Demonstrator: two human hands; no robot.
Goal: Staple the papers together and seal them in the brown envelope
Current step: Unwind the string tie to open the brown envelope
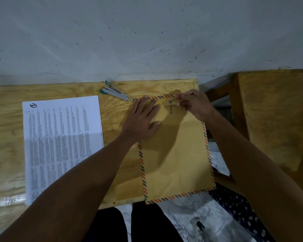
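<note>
A: Where is the brown paper envelope with the orange-and-black striped border [175, 154] now?

B: It lies flat on the pale plywood table [7, 119], its lower end hanging a little over the near edge. The left hand [142, 119] is open, palm down, fingers spread on the upper left part to pin it. The right hand [194, 103] pinches something small beside the round metal button clasp [170, 101] on the flap; I think it is the closing string, but it is too thin to see surely.

A: And the papers?

B: The white printed sheets [61, 142] lie on the table to the left, apart from the envelope. The silver stapler with teal tips [115, 93] lies behind them, near the wall.

A: How will these things handle?

B: I judge all is light. The envelope is thin and bends easily, so 1 hand must hold it down. The sheets are soft and slide on each other; better to square them and grip 1 corner for the staple.
</note>
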